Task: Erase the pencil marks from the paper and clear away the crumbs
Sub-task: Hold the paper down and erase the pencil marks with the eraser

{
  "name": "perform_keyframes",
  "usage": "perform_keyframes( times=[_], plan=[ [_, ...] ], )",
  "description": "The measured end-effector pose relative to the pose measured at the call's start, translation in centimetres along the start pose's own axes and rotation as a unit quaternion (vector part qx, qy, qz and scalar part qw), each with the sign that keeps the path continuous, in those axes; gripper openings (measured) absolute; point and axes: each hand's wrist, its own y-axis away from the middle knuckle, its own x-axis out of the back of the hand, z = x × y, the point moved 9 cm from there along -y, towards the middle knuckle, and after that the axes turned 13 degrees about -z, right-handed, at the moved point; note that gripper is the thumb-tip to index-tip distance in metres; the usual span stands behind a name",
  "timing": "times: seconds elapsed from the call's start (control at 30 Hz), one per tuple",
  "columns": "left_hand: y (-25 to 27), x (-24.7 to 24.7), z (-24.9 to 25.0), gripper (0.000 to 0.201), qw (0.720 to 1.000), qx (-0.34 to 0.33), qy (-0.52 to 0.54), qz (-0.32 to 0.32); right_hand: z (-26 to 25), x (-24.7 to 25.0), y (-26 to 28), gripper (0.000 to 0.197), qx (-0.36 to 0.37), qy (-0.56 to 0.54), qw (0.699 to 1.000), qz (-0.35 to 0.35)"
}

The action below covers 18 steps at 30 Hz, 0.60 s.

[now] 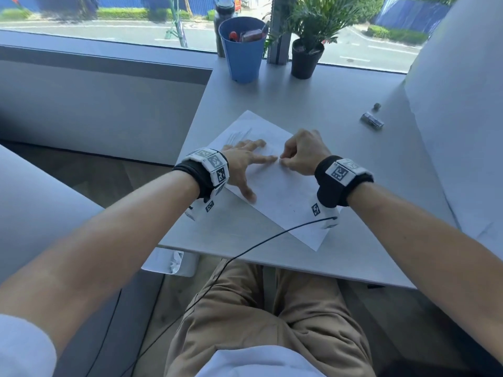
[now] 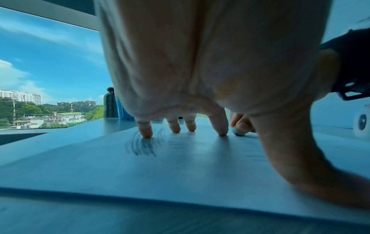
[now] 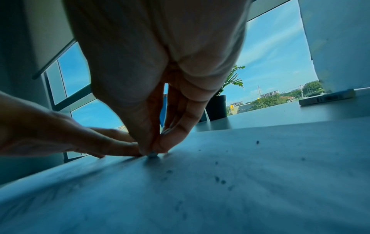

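Observation:
A white sheet of paper [image 1: 283,194] lies skewed on the grey table [image 1: 340,257]. My left hand [image 1: 245,161] presses flat on it with spread straight fingers [image 2: 146,129]. A patch of pencil marks [image 2: 144,145] shows under the little finger. My right hand [image 1: 302,153] pinches a small eraser [image 3: 152,154] between thumb and fingertips and holds it down on the paper, right beside my left index fingertip. In the left wrist view the eraser [image 2: 239,133] shows its dark tip against the sheet. Dark crumbs [image 3: 220,180] are scattered on the paper close to my right wrist.
A blue pot [image 1: 242,50] with small items and a potted plant [image 1: 307,55] stand at the table's far edge by the window. A dark bottle [image 2: 109,102] stands behind the pot. A small flat packet [image 1: 371,120] and a tiny grey object [image 1: 377,106] lie at the right.

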Motion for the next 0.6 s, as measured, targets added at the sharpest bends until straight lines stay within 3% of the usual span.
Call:
perform_keyframes(
  times=[0.1, 0.27, 0.37, 0.43, 0.53, 0.6],
  plan=[
    [-0.6, -0.5, -0.8, 0.130, 0.999, 0.002, 0.012, -0.029, -0.6, -0.3, 0.7, 0.011, 0.005, -0.026, 0.999, 0.022],
    [-1.3, -0.7, -1.2, 0.140, 0.999, 0.000, 0.004, -0.052, -5.2, -4.7, 3.5, 0.011, 0.088, -0.039, 0.990, -0.102],
    [-1.3, -0.8, -1.3, 0.143, 0.998, -0.001, 0.009, -0.057, -1.3, 0.1, 0.8, 0.008, 0.018, -0.033, 0.999, -0.011],
    [-1.2, -0.8, -1.2, 0.146, 0.998, 0.001, 0.007, -0.060, -1.1, 0.6, 0.7, 0.009, 0.017, -0.034, 0.999, 0.011],
    [-1.3, -0.9, -1.0, 0.151, 0.997, 0.004, 0.000, -0.073, -5.7, -4.4, 3.2, 0.013, 0.087, -0.035, 0.992, -0.084],
    [-1.3, -1.1, -1.0, 0.151, 0.997, 0.006, -0.004, -0.079, -5.2, -4.3, 2.8, 0.010, 0.084, -0.031, 0.991, -0.104]
  ],
)
